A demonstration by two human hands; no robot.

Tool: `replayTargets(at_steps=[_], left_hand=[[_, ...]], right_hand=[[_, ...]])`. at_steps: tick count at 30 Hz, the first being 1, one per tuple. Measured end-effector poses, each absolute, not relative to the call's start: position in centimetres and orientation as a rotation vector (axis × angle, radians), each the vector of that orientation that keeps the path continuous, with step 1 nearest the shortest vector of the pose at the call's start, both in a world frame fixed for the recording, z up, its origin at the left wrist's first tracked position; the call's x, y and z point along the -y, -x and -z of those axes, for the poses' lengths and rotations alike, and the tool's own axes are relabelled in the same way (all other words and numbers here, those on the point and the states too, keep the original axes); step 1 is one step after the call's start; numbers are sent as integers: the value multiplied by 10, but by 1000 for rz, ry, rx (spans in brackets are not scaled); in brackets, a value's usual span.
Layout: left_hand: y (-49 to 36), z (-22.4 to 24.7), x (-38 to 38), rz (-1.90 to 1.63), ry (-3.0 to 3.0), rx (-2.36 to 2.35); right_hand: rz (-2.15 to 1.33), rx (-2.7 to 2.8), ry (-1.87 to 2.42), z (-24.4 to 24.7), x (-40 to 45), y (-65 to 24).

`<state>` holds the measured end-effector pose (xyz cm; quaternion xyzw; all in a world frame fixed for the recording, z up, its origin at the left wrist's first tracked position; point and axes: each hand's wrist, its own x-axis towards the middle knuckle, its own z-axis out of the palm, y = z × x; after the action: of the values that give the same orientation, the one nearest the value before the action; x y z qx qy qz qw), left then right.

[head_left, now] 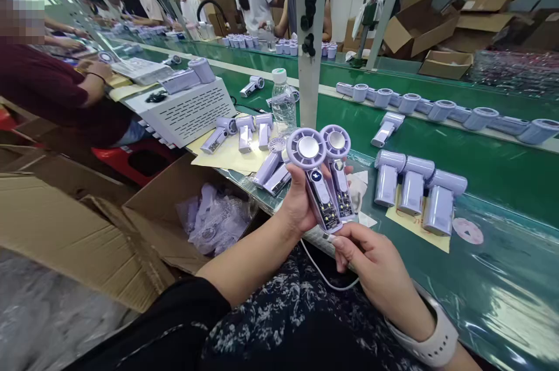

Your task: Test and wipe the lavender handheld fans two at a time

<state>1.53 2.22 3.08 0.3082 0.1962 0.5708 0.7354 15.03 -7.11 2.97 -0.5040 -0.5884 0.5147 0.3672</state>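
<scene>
Two purple handheld fans are held side by side in my left hand [300,202], the nearer fan [321,190] in front of the other fan [338,173]. Both have round heads at the top and bare circuit boards showing in their handles. My right hand [367,251] pinches the plug [329,237] of a white cable [325,278] just below the nearer fan's bottom end. Whether the plug touches the fan, I cannot tell. More fans [245,133] lie on yellow paper to the left, and three fans [413,184] stand head-up on the right.
A clear bottle [283,104] stands behind the fans, beside a metal post [308,80]. A white vented box [187,112] is at the left. Below it, a carton [152,208] holds bagged parts. Fans [441,110] line the green belt. A person in dark red [43,91] sits at the far left.
</scene>
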Motion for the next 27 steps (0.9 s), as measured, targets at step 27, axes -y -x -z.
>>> replayTargets(at_steps=[27], left_hand=[[-19,-32,-16,-1283,-623,-314]], right_hand=[[-931,1703,1140,-25,69,-150]])
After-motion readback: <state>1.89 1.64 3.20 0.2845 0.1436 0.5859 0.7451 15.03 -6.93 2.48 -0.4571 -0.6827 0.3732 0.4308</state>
